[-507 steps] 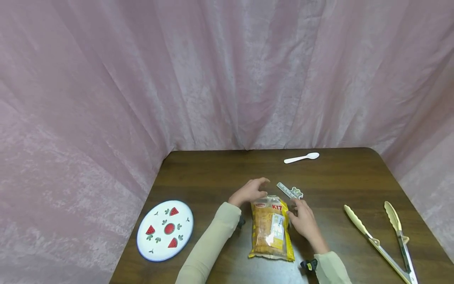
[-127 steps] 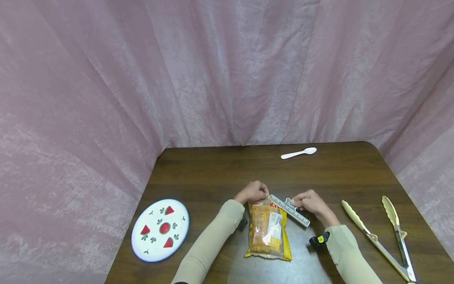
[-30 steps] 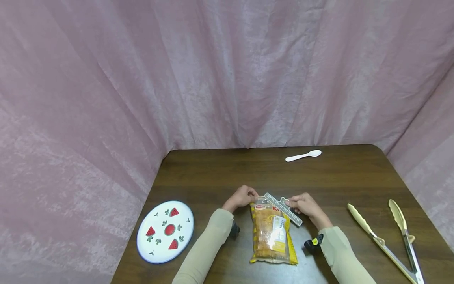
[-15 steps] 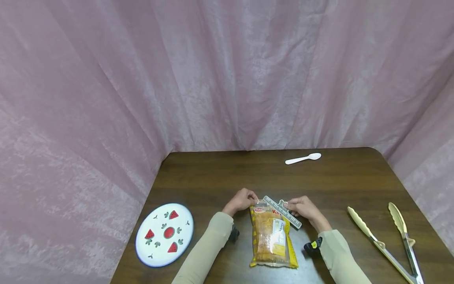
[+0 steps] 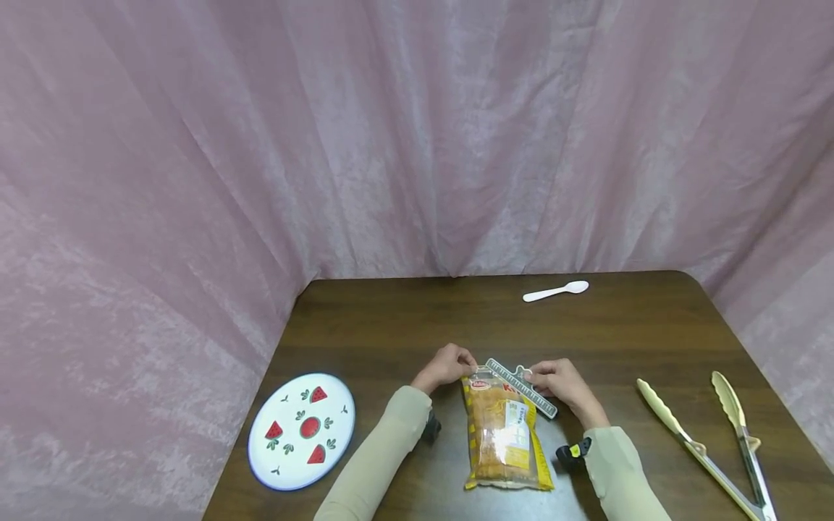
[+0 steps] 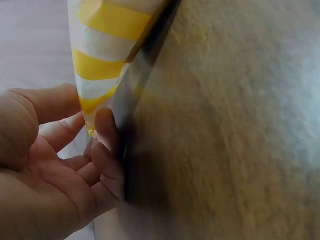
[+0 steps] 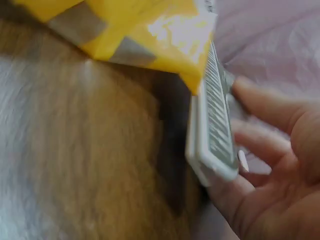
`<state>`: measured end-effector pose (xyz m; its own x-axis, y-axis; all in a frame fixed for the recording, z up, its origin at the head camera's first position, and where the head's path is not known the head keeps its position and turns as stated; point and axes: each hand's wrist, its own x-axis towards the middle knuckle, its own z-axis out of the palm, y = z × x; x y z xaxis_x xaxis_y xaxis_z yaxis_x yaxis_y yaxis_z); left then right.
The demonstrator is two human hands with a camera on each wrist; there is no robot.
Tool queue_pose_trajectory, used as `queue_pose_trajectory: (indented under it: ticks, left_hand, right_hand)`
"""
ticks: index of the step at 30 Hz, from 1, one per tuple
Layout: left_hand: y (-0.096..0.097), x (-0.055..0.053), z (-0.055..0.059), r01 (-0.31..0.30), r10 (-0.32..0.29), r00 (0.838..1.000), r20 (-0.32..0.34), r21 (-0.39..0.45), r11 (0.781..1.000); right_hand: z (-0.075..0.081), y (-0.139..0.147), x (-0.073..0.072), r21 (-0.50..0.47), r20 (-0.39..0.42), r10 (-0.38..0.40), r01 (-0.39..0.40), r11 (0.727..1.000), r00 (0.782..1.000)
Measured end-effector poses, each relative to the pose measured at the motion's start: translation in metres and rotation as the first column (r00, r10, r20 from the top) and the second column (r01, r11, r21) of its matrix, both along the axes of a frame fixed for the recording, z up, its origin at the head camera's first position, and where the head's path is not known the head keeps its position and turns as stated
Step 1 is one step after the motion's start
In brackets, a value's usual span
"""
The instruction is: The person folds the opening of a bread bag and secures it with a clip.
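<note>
A bag of bread (image 5: 502,434) with yellow edges lies on the wooden table, its top end away from me. My left hand (image 5: 447,365) pinches the bag's top left corner; in the left wrist view thumb and fingers close on its yellow-and-white striped tip (image 6: 97,95). My right hand (image 5: 562,380) holds a bag clip (image 5: 521,388) by the handle. The clip's long ridged bar sits slantwise across the bag's top right corner. From the right wrist view, the bag's yellow corner (image 7: 192,75) meets the side of the bar (image 7: 217,115), and fingers curl behind the clip.
On the left lies a white oval plate (image 5: 260,449) with watermelon pictures and a blue rim. Spread tongs (image 5: 717,474) with cream tips lie at the right. A white spoon (image 5: 556,291) rests near the table's far edge, before a pink curtain (image 5: 417,145).
The clip, on the table beyond the bag at first, is now in my right hand across the bag's corner. My left hand has taken hold of the other corner. Lately the bag shifted slightly right.
</note>
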<state>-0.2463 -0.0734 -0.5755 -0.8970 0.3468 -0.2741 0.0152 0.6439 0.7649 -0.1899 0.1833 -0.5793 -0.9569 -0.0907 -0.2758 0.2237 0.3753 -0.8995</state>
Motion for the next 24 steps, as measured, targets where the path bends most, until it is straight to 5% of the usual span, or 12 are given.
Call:
queue_pose_trajectory:
  ticks: [16,24]
  left_hand:
    - [0.0,0.0,0.0,-0.036,0.037,0.998,-0.055,0.018,0.999]
    - [-0.009,0.0,0.005,0.057,-0.058,0.997,-0.044,-0.008,0.998]
  right_hand:
    - [0.003,-0.006,0.001,0.02,-0.039,-0.048,0.048,0.999,0.998]
    - [0.002,-0.008,-0.004,0.054,-0.036,-0.04,0.042,0.998,0.999]
